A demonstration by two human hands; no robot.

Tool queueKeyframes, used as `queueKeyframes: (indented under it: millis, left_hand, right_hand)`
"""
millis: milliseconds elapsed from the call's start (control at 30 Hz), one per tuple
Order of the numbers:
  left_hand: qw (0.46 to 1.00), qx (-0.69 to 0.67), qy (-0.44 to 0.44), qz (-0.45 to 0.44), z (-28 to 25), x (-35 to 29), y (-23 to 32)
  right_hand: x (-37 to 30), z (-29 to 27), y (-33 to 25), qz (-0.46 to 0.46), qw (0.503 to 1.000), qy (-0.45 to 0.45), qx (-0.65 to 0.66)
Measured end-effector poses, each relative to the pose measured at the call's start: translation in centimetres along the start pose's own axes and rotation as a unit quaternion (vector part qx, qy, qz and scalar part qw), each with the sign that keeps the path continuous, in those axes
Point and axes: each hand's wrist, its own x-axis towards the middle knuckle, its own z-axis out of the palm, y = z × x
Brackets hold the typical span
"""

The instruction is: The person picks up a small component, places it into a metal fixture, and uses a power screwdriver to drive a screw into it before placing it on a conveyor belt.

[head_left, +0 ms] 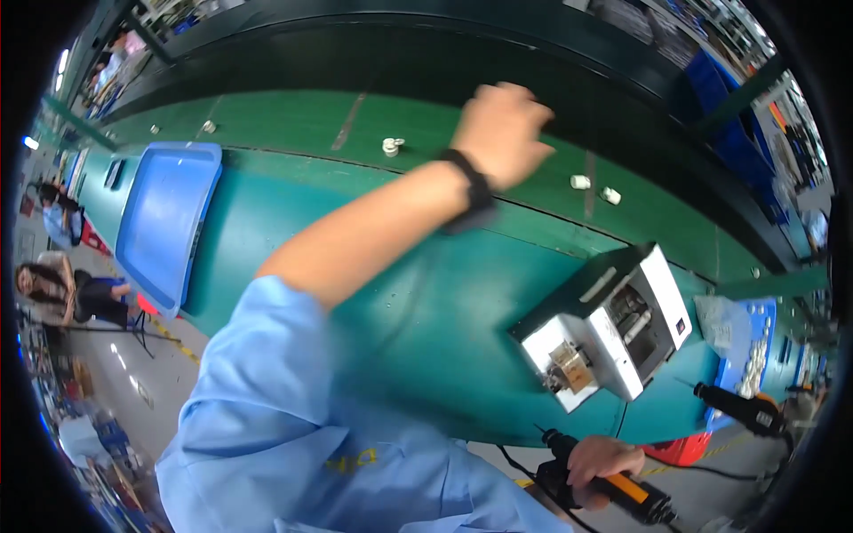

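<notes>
1. Check your left hand (502,133). It is extended over the green strip (284,124) at the far side of the workbench, with the fingers partly bent. Nothing shows in it, but the blur and the angle hide the palm, so I cannot tell whether it grasps anything.
2. Locate the small white parts (580,182). Two lie on the strip to the right of that hand; a small white cluster (391,147) lies to its left. None visibly touches your fingers.
3. For a good reach, lower the fingertips onto one part at a time and keep the wristband (471,191) clear of its neighbours.
4. Check your right hand (606,464). It is wrapped around the power screwdriver (635,496) near the front edge of the bench, with the bit pointing up and to the left.
5. Hold the bit clear of your sleeve (258,355) and of the white-and-black machine (653,293) while your left arm is extended.
6. Keep the cable (515,462) slack and free of the bench edge.
</notes>
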Motion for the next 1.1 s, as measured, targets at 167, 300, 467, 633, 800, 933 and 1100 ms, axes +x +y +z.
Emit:
queueKeyframes:
  millis: [167, 300, 467, 633, 800, 933, 1100]
  left_hand:
    - [0.969, 0.112, -0.144, -0.168, -8.0, -7.9, -9.8]
    - [0.969, -0.005, -0.177, -0.173, -5.9, -10.3, -12.6]
    - [0.939, -0.286, -0.157, -0.104, -8.5, -12.6, -3.7]
    - [0.908, -0.312, -0.278, -0.033, -10.0, -19.8, 0.6]
    - [0.887, -0.326, -0.322, -0.048, -10.1, -22.7, 0.7]
    - [0.878, -0.324, -0.338, -0.100, -12.7, -21.9, 1.9]
    - [0.908, -0.282, -0.270, -0.155, -12.2, -22.0, 3.3]
  right_hand:
    - [0.9, 3.3, 0.1, 0.030, 0.997, 0.046, -0.046]
    - [1.6, 5.7, 0.3, 0.071, 0.994, 0.041, -0.069]
    - [1.3, 9.6, 0.7, 0.064, 0.984, 0.120, -0.119]
    - [2.1, 10.8, 1.1, 0.064, 0.977, 0.108, -0.170]
    - [2.8, 11.9, 2.0, 0.066, 0.979, 0.082, -0.174]
    - [3.0, 12.6, 2.0, 0.053, 0.960, 0.149, -0.229]
    - [3.9, 11.7, 0.1, 0.043, 0.959, 0.151, -0.237]
